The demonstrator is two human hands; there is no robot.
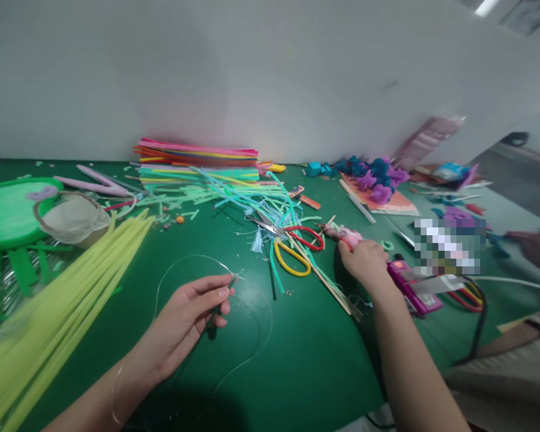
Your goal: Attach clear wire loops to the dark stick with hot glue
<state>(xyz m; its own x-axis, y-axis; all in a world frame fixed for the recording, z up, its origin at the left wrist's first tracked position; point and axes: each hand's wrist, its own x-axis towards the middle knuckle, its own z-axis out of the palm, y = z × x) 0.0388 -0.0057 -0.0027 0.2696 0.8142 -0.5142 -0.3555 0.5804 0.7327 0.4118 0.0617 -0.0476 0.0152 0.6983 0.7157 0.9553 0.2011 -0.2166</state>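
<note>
My left hand (193, 312) pinches a thin dark green stem (231, 282) between thumb and fingers, low over the green table (297, 354). A loop of clear thin wire (193, 259) curls around that hand on the table. My right hand (364, 261) is closed on a pink glue gun (348, 237), its nozzle pointing left toward the scissors (292, 243) with one red and one yellow handle. The two hands are well apart.
A stack of coloured pipe cleaners (198, 159) lies at the back, loose green and blue strands (247, 195) in front of it. Long yellow stems (67, 300) fan out at left beside a green woven piece (9, 213). Another person's hand (537, 249) is at far right.
</note>
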